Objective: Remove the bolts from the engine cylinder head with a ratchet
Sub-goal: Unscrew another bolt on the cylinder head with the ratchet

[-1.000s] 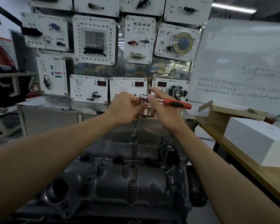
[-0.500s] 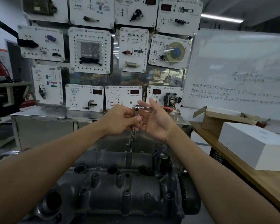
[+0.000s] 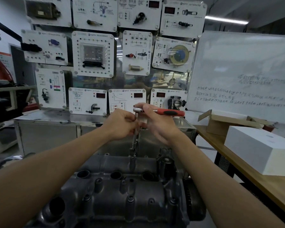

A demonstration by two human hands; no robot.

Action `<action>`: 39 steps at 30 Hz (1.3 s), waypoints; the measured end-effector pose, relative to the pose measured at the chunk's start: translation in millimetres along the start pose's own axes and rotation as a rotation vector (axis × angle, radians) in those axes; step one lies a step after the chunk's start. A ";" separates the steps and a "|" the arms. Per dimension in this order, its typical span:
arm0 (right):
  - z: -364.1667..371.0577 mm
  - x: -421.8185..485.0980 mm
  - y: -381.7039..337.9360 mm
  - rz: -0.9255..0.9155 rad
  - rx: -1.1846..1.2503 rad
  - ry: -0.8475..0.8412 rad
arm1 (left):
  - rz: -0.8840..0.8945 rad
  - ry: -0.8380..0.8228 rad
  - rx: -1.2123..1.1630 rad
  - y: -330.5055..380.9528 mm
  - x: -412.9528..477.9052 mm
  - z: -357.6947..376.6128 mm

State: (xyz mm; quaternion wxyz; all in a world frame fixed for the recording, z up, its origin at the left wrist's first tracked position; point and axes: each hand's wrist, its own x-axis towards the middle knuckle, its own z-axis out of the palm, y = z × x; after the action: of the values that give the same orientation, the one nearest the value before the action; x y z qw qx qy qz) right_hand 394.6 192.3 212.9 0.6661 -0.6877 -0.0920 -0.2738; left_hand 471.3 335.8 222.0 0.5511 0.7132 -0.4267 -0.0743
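The dark grey engine cylinder head (image 3: 122, 193) fills the lower middle of the view. A long extension bar (image 3: 135, 142) stands upright from a bolt hole at its far edge. On top of the bar sits a ratchet (image 3: 168, 112) with a red and black handle that points right. My left hand (image 3: 122, 124) grips the upper part of the bar. My right hand (image 3: 156, 124) pinches the ratchet near its chrome head, its other fingers spread and blurred below the handle.
Behind the engine a steel cabinet (image 3: 48, 129) carries a wall of white training panels (image 3: 92, 53). On the right a wooden table (image 3: 253, 175) bears a white box (image 3: 260, 153) and an open cardboard box (image 3: 224, 120). A whiteboard (image 3: 243, 69) leans behind it.
The ratchet handle swung away behind my right hand and has come back round to point right. My left hand kept its hold on the bar. The camera tilted slightly.
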 end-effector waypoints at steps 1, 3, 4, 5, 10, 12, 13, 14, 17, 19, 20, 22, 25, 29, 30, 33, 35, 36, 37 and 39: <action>-2.6 0.5 1.7 0.115 0.264 -0.049 | -0.004 -0.039 0.007 1.4 0.7 -0.5; -8.9 0.6 4.1 0.236 0.538 -0.074 | -0.006 -0.109 0.044 3.6 2.6 -2.4; -10.8 0.1 5.2 0.255 0.574 -0.083 | -0.009 -0.148 0.058 4.0 3.2 -3.5; -12.4 0.6 6.7 0.263 0.584 -0.096 | -0.011 -0.185 0.068 3.8 3.4 -4.8; -9.6 2.9 9.9 0.144 0.387 -0.044 | -0.030 -0.179 0.085 1.3 1.6 -6.2; -4.0 3.0 7.7 -0.078 -0.125 0.080 | 0.000 -0.068 0.184 1.2 3.4 -3.4; -1.7 2.7 6.4 -0.224 -0.413 0.124 | 0.025 -0.017 0.259 1.3 4.0 -1.7; 1.8 2.0 3.1 -0.370 -0.625 0.111 | 0.044 0.032 0.324 2.2 3.7 -0.2; 11.6 0.3 -3.0 -0.499 -0.777 0.016 | 0.059 0.127 0.345 3.0 2.3 -0.6; 9.6 2.8 -3.1 -0.297 -0.535 0.031 | 0.054 0.111 0.278 1.1 0.6 -2.2; 7.2 3.5 -3.1 -0.180 -0.340 0.009 | 0.049 0.084 0.239 -0.4 -0.2 -2.9; -0.5 3.3 0.0 0.004 0.083 -0.068 | 0.016 0.007 0.151 -4.0 0.1 -2.8; -11.5 0.5 1.3 0.158 0.470 -0.098 | -0.053 -0.144 0.017 -7.3 3.1 -2.5; -10.2 2.4 4.7 0.218 0.538 -0.061 | -0.045 -0.164 0.037 -5.8 5.3 -4.2; -8.1 3.6 3.9 0.205 0.497 -0.044 | -0.039 -0.119 0.063 -4.9 6.0 -4.1; 0.3 3.3 1.0 -0.057 -0.087 0.076 | 0.002 0.049 0.236 -5.3 7.9 -0.2; 4.8 2.2 -0.2 -0.344 -0.575 0.071 | 0.052 0.158 0.358 -6.1 5.3 3.8; 7.8 1.6 -1.1 -0.428 -0.669 0.021 | 0.076 0.191 0.399 -6.3 3.1 4.9; 10.1 1.4 -2.3 -0.446 -0.682 -0.014 | 0.091 0.208 0.420 -6.6 1.1 5.1; 9.8 3.1 -3.3 -0.348 -0.582 -0.013 | 0.068 0.208 0.378 -7.1 -1.1 3.9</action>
State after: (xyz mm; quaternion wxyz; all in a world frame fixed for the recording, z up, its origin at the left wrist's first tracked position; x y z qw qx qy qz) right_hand 398.1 201.4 217.6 0.3844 -0.8247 -0.1300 -0.3939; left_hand 472.1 333.9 214.1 0.4508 0.7928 -0.3980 0.0996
